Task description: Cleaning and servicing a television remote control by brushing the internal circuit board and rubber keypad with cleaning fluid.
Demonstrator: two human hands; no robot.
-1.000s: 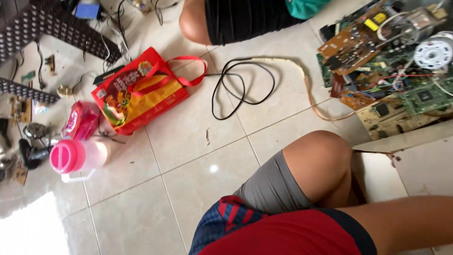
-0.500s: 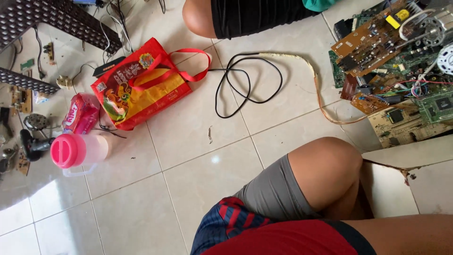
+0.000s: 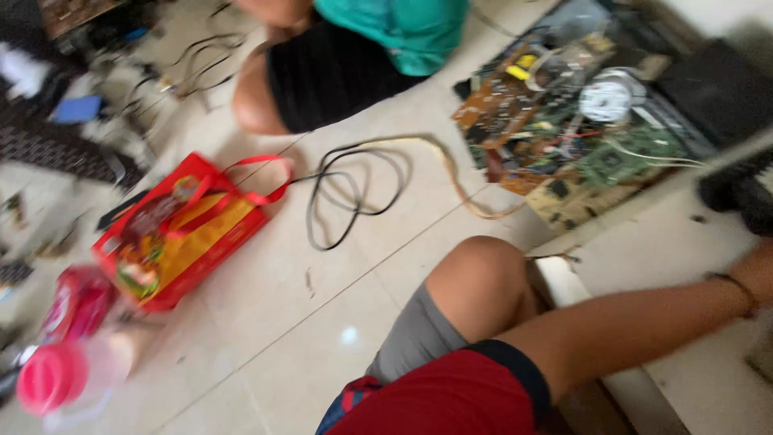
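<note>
My right arm in a red sleeve reaches from the bottom middle across to the right edge. A dark band sits on the wrist. Only the base of my right hand (image 3: 760, 270) shows, as the frame edge cuts off the fingers, so its grip is hidden. It hovers over a white panel (image 3: 668, 242), just below a black object (image 3: 737, 193). My bent knee (image 3: 479, 282) in grey shorts is beside the arm. My left hand is out of sight. The picture is blurred by motion.
Opened electronics with circuit boards (image 3: 555, 121) lie at upper right on the tiled floor. A looped black cable (image 3: 354, 193), a red shopping bag (image 3: 181, 234) and a pink-lidded bottle (image 3: 56, 374) lie to the left. Another person (image 3: 346, 64) sits at the top.
The view has swung up and to the right. My right arm now stretches further right, with the wrist over the white panel. The floor items have not moved.
</note>
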